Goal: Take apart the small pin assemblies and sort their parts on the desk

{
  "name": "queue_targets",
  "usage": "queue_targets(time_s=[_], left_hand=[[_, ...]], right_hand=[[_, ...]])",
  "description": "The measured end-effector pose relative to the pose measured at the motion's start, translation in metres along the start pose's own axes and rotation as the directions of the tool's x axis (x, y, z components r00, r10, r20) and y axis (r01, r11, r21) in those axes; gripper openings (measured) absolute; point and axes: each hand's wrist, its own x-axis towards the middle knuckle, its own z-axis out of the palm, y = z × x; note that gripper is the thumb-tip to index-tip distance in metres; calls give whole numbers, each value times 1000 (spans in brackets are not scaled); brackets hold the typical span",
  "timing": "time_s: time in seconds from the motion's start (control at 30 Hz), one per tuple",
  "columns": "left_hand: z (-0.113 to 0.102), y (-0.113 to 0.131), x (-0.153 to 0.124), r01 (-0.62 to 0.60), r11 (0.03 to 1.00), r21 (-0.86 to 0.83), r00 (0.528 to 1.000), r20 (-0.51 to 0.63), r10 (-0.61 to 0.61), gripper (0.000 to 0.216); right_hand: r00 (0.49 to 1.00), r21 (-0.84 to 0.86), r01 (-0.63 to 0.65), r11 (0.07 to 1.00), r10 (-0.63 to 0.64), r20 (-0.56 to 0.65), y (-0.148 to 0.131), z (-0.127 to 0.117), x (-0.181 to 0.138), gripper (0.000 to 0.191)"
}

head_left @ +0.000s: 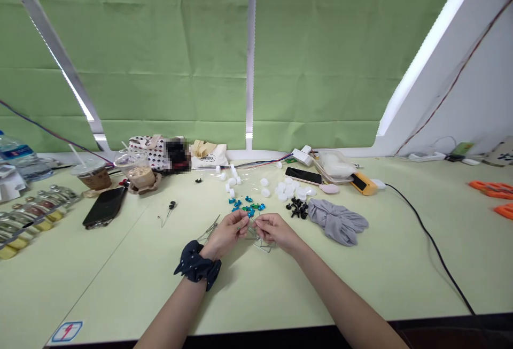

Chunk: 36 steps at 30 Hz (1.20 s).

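Observation:
My left hand (227,233), with a dark dotted scrunchie (197,266) on its wrist, is closed in a pinch. A small green piece (239,228) shows between its fingers. My right hand (278,233) pinches close beside it, fingertips nearly meeting; what it holds is too small to make out. Thin metal wire pieces (262,247) lie beneath the hands, and more metal wires (210,229) lie left of them. Just beyond the fingertips is a scatter of small blue plastic parts (237,203), with some green ones among them.
White round caps (286,188), black small parts (297,208) and a grey cloth (339,220) lie to the right. A phone (303,176) and yellow device (364,183) are behind. Drink cups (140,170), a dark phone (105,206) and a black-headed wire piece (171,206) are left.

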Motion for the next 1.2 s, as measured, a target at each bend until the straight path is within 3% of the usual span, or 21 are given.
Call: queue_targets(time_s=[0.3,0.43,0.53,0.63,0.73,0.83,0.97,1.03,1.1,1.2], left_hand=[[3,1,-3,-187,883,430,974,-36,224,26],[1,-1,-1,-168,866,470,973,-59,221,26],[-1,-5,1,-151,872,466,974,-82,213,26],[-2,-8,2,-151,868,473,975,-74,210,27],[-2,-5,0,-193,846,498,971,-24,237,26],[-4,2,-2,-267,823,501,962,85,260,25],[-8,9,-5,-317,804,503,948,188,256,23],[-7,10,-4,-310,805,506,950,191,246,23],[-6,8,-4,-282,819,500,959,163,231,25],[-1,4,-2,-223,847,482,974,92,205,28]], right_hand=[[992,103,-112,988,105,69,4,-6,0,33],[996,-153,41,987,-54,-77,11,-1,2,30],[948,-421,167,891,-263,-181,16,5,1,22],[922,-537,171,826,-327,-208,16,8,0,19],[955,-423,144,895,-238,-178,11,6,-2,21],[999,-151,32,988,-36,-25,4,2,-5,29],[975,2,-93,996,91,205,0,0,-8,32],[985,-65,-65,996,74,154,4,2,-6,31],[1000,-241,28,970,-28,6,9,5,-3,31],[959,-562,157,812,-261,-110,15,8,-1,27]])
